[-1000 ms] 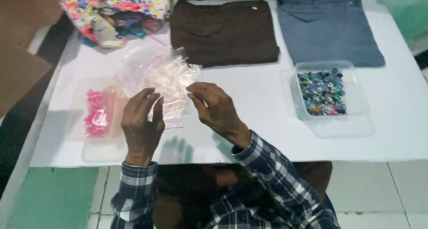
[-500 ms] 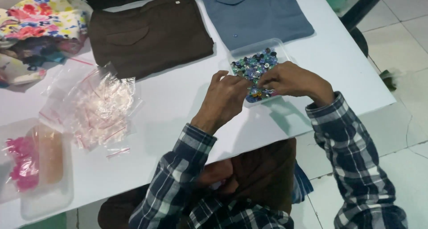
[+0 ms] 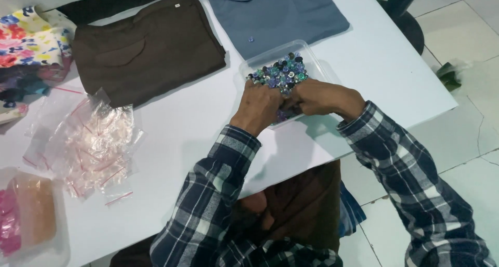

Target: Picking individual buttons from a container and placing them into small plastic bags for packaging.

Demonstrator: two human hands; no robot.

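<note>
Both hands have moved from the bags to the tray (image 3: 312, 51) of buttons (image 3: 280, 73) near the top middle of the frame. The left hand (image 3: 258, 107) and right hand (image 3: 318, 96) now meet over the near end of the tray, touching the buttons. The fingers are curled down and hidden, so I cannot tell if they hold anything. The pile of little clear bags (image 3: 99, 142) now lies alone at the left of the white counter (image 3: 176, 142). It looks like button picking has begun. A brown shirt (image 3: 145, 48) and a blue shirt (image 3: 275, 12) lie folded above.
</note>
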